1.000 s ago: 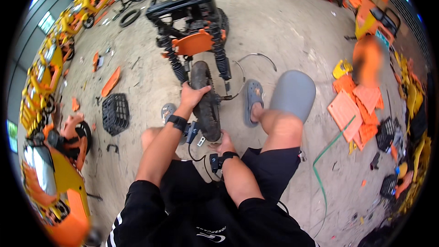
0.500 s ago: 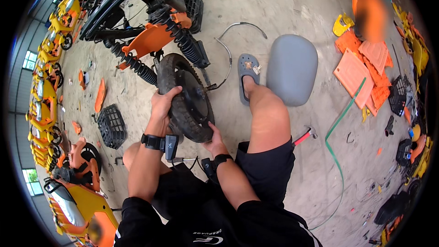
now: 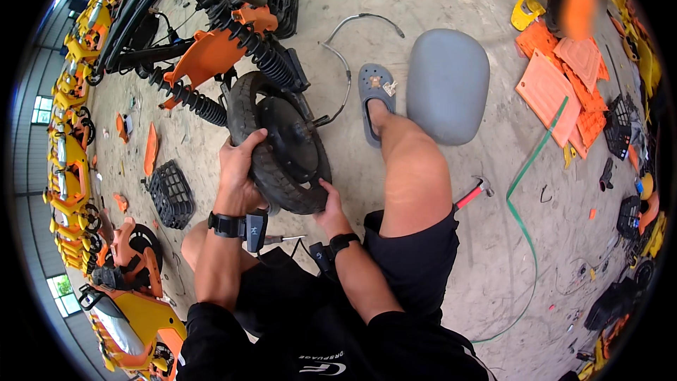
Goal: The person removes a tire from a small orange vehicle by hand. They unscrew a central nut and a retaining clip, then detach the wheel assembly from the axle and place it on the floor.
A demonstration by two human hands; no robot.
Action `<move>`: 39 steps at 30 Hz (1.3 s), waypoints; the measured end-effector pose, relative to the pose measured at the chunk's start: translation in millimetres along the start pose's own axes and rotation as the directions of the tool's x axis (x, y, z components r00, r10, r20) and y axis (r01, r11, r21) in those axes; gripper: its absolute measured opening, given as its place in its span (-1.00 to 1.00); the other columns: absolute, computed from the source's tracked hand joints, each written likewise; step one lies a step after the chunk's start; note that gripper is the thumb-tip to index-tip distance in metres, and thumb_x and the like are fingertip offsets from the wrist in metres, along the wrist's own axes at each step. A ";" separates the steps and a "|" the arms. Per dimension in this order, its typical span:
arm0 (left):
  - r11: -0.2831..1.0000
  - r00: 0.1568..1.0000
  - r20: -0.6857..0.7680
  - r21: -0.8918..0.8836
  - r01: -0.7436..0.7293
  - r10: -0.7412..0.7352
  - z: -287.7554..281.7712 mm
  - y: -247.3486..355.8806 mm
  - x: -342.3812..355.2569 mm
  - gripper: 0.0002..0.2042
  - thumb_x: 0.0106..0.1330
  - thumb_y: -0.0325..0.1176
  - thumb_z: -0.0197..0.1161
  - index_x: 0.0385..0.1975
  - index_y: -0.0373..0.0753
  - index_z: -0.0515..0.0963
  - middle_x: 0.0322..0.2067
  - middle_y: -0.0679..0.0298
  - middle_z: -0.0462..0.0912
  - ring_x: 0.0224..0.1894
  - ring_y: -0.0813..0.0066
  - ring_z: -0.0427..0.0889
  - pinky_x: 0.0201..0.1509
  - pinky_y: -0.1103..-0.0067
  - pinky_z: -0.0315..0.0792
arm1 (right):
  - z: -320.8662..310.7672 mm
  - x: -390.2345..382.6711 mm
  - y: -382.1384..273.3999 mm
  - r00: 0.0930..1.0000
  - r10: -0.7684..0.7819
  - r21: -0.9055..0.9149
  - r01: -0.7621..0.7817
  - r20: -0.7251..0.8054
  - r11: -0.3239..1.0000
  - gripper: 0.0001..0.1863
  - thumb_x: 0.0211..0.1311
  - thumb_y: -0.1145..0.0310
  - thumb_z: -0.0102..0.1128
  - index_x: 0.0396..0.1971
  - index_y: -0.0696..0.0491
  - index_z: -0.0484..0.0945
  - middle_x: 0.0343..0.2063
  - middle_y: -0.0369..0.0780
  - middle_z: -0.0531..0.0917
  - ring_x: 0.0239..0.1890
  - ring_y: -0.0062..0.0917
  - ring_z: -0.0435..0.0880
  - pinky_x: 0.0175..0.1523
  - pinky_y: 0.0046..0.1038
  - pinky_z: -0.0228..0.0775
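Both my hands grip a scooter wheel [image 3: 288, 137] with a black tyre and a dark hub. My left hand [image 3: 240, 168] wraps round the tyre's near left side, thumb over the tread. At the lower right of the tyre, my right hand [image 3: 331, 209] holds the rim edge, its fingers partly hidden. The wheel leans at the rear of a scooter frame, beside two black coil-spring shock absorbers [image 3: 266, 58] and an orange fender [image 3: 204, 58]. A cable [image 3: 345, 74] curves over the floor from near the hub's axle.
A grey seat cushion [image 3: 448, 87] lies right of my foot in a grey clog [image 3: 374, 92]. A red-handled hammer [image 3: 474, 192] and a screwdriver [image 3: 282, 238] rest on the floor. Black baskets [image 3: 171, 195], orange panels [image 3: 546, 88] and a green strap [image 3: 522, 222] lie around. Yellow scooters line the left.
The wheel appears turned slightly, showing more of its hub face. My hands have shifted slightly with it and keep their hold. The whole view has shifted a little.
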State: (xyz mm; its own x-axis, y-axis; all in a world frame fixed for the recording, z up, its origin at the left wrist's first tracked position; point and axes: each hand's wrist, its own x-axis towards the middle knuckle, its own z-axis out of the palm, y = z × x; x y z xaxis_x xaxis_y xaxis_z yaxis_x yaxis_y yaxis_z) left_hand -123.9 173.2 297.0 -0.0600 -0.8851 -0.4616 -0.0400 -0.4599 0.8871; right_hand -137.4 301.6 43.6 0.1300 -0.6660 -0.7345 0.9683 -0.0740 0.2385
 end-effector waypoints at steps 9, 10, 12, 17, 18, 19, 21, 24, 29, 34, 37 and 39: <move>0.999 0.999 0.006 -0.011 -0.038 0.038 0.1 6.5 -11.0 -0.67 0.09 -0.44 0.36 -0.22 -0.45 0.43 -0.44 0.17 0.57 -0.51 0.43 0.59 -0.41 0.58 0.53 | 9.3 -14.9 -1.0 0.999 0.032 -0.033 -0.030 0.039 0.999 -0.70 0.16 0.21 0.15 -0.20 0.09 0.50 -0.27 -0.19 0.63 -0.19 -0.33 0.62 0.04 -0.27 0.45; 0.998 0.999 0.003 -0.030 -0.048 0.048 -1.4 6.9 -12.2 -0.67 0.09 -0.44 0.37 -0.21 -0.45 0.43 -0.44 0.17 0.57 -0.50 0.43 0.59 -0.41 0.58 0.53 | 11.9 -16.5 0.2 0.999 0.034 -0.036 -0.033 0.043 0.999 -0.70 0.16 0.21 0.15 -0.19 0.09 0.50 -0.26 -0.19 0.63 -0.19 -0.32 0.62 0.04 -0.27 0.45; 0.999 0.999 -0.010 -0.025 -0.049 0.048 -2.9 8.9 -11.7 -0.66 0.09 -0.44 0.37 -0.21 -0.45 0.43 -0.43 0.17 0.57 -0.50 0.43 0.59 -0.40 0.57 0.53 | 14.2 -15.2 -0.2 0.997 0.048 -0.047 -0.045 0.054 0.998 -0.69 0.16 0.21 0.14 -0.17 0.09 0.49 -0.25 -0.19 0.62 -0.18 -0.32 0.62 0.05 -0.26 0.44; 0.998 0.999 -0.027 -0.047 -0.044 0.043 -5.0 9.5 -9.1 -0.66 0.09 -0.44 0.37 -0.20 -0.45 0.43 -0.42 0.17 0.58 -0.49 0.44 0.59 -0.40 0.58 0.53 | 10.6 -7.7 -0.4 0.998 0.013 -0.063 -0.008 0.068 0.998 -0.68 0.17 0.22 0.13 -0.16 0.10 0.48 -0.23 -0.17 0.62 -0.16 -0.31 0.61 0.06 -0.26 0.43; 0.998 0.999 -0.026 -0.054 -0.041 0.040 -4.9 9.9 -9.6 -0.66 0.09 -0.44 0.37 -0.20 -0.45 0.43 -0.42 0.17 0.58 -0.49 0.45 0.59 -0.40 0.58 0.53 | 10.0 -6.9 0.2 0.998 0.017 -0.066 -0.013 0.057 0.998 -0.68 0.17 0.22 0.13 -0.16 0.10 0.48 -0.22 -0.17 0.62 -0.16 -0.31 0.61 0.06 -0.26 0.43; 0.997 0.999 -0.025 -0.061 -0.038 0.037 -4.8 10.6 -9.9 -0.66 0.09 -0.44 0.36 -0.19 -0.45 0.43 -0.42 0.17 0.58 -0.49 0.46 0.59 -0.40 0.58 0.53 | 9.3 -6.2 0.4 0.999 0.021 -0.068 -0.018 0.046 0.997 -0.68 0.17 0.22 0.13 -0.15 0.10 0.48 -0.22 -0.17 0.62 -0.15 -0.31 0.61 0.07 -0.25 0.43; 0.998 0.999 -0.029 -0.043 -0.036 0.035 -3.5 13.6 -10.9 -0.65 0.09 -0.44 0.36 -0.18 -0.46 0.44 -0.41 0.17 0.59 -0.50 0.46 0.59 -0.40 0.59 0.52 | 8.5 -6.6 0.6 0.998 0.031 -0.068 -0.027 0.046 0.997 -0.68 0.17 0.22 0.13 -0.15 0.09 0.48 -0.21 -0.17 0.62 -0.14 -0.30 0.61 0.07 -0.25 0.43; 0.999 0.999 -0.031 -0.030 -0.037 0.036 -2.8 15.8 -8.7 -0.65 0.09 -0.45 0.36 -0.17 -0.47 0.44 -0.41 0.17 0.59 -0.50 0.46 0.59 -0.40 0.59 0.52 | 8.3 -5.9 2.6 0.997 0.050 -0.062 -0.047 0.054 0.997 -0.68 0.17 0.22 0.13 -0.15 0.09 0.48 -0.20 -0.16 0.62 -0.13 -0.30 0.61 0.08 -0.26 0.43; 0.997 1.000 -0.023 -0.078 -0.005 0.003 -10.2 13.9 6.5 -0.61 0.04 -0.51 0.36 -0.16 -0.51 0.40 -0.36 0.07 0.59 -0.47 0.35 0.63 -0.39 0.49 0.56 | 10.5 -5.0 2.2 0.997 0.074 -0.061 -0.072 0.029 0.996 -0.66 0.16 0.21 0.16 -0.14 0.11 0.48 -0.21 -0.15 0.63 -0.13 -0.29 0.61 0.08 -0.27 0.44; 0.999 0.999 -0.037 -0.041 -0.023 0.022 -27.5 3.9 22.9 -0.59 0.00 -0.47 0.40 -0.17 -0.52 0.44 -0.35 0.07 0.62 -0.46 0.37 0.64 -0.37 0.52 0.55 | 18.7 -11.9 9.5 0.997 0.046 -0.111 -0.053 -0.064 0.992 -0.62 0.17 0.16 0.18 -0.13 0.12 0.49 -0.24 -0.14 0.63 -0.17 -0.29 0.64 0.01 -0.28 0.50; 0.999 0.999 -0.039 -0.026 -0.036 0.035 -28.8 1.2 26.8 -0.59 -0.01 -0.45 0.42 -0.19 -0.51 0.46 -0.34 0.09 0.62 -0.43 0.38 0.64 -0.36 0.51 0.55 | 12.4 -7.2 4.6 0.999 0.024 -0.143 -0.031 -0.046 0.989 -0.61 0.18 0.14 0.16 -0.12 0.12 0.50 -0.20 -0.14 0.63 -0.15 -0.29 0.63 0.03 -0.30 0.49; 0.999 0.999 -0.023 -0.010 -0.035 0.035 -27.7 7.3 21.6 -0.59 -0.01 -0.44 0.42 -0.18 -0.50 0.47 -0.34 0.11 0.63 -0.41 0.38 0.63 -0.35 0.50 0.55 | 10.2 -3.9 5.0 0.999 0.003 -0.185 -0.010 -0.037 0.983 -0.59 0.18 0.12 0.14 -0.11 0.12 0.50 -0.19 -0.14 0.63 -0.13 -0.29 0.63 0.04 -0.31 0.48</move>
State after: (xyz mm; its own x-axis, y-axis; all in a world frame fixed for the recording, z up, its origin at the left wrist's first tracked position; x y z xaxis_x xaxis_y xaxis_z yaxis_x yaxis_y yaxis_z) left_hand -97.9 148.7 293.7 -0.0382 -0.9019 -0.4303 -0.0283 -0.4295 0.9026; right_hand -135.2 296.2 54.0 0.1409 -0.6383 -0.7568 0.9897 0.0709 0.1244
